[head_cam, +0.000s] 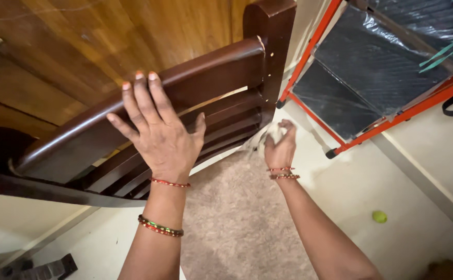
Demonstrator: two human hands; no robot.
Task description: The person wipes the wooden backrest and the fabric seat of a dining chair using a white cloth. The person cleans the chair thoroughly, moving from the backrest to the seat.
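My left hand [156, 129] lies flat, fingers spread, on the curved top rail of a dark brown wooden chair [221, 67]. My right hand [281, 145] is closed around a crumpled white cloth [268, 136] and presses it against the lower slats of the chair back near the right post. Both wrists wear red and gold bangles. A beige carpet [236, 218] lies beneath the chair.
A wooden door or panel [107, 36] stands behind the chair. An orange metal frame with black plastic-wrapped panels [371, 67] leans at the right. A small green ball [379, 217] lies on the pale floor. Dark objects [40, 268] sit at the bottom left.
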